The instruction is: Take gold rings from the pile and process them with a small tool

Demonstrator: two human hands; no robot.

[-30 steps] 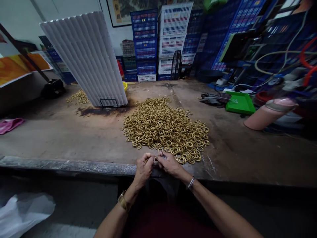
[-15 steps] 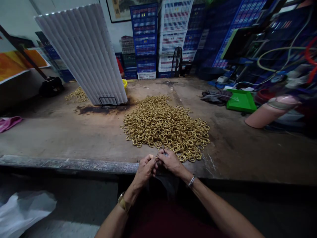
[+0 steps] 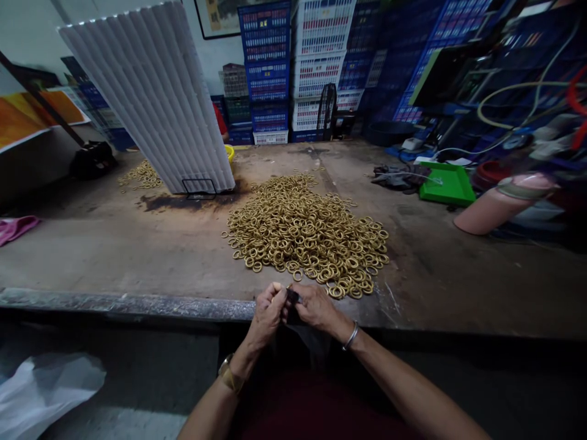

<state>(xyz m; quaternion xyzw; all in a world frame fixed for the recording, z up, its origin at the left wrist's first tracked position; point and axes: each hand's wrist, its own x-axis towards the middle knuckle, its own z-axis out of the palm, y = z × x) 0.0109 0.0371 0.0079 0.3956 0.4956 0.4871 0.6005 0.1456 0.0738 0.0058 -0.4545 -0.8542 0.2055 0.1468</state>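
A heap of gold-coloured rings (image 3: pixel 302 232) is spread over the worn workbench (image 3: pixel 137 256), and just in front of its near side the person's two hands meet, close together at the front edge of the bench. The right hand (image 3: pixel 318 305), in front of the heap, has its fingers closed around a small dark object (image 3: pixel 294 296), whose shape is mostly hidden by the grip. The left hand (image 3: pixel 268 308), also in front of the heap, has thumb and forefinger drawn together close against that object; what is pinched between them is too small to tell. A gold-coloured watch (image 3: pixel 229 374) circles the left wrist and a silver-coloured bracelet (image 3: pixel 351 335) the right, both on the near side of the heap. Behind and to the left of the heap, a tall pale corrugated panel (image 3: pixel 151 91) stands by a black wire stand (image 3: pixel 199 189), with a smaller scatter of rings (image 3: pixel 142 176) and a partly hidden yellow container (image 3: pixel 230 153) farther back from the heap. A pink cloth (image 3: pixel 18 229) lies well to the left of the heap. To the right of the heap are a green tray (image 3: pixel 447 183) and a pink cylinder (image 3: pixel 490 205), while stacked blue crates (image 3: pixel 266 67) and white crates (image 3: pixel 321 73) rise well behind the heap
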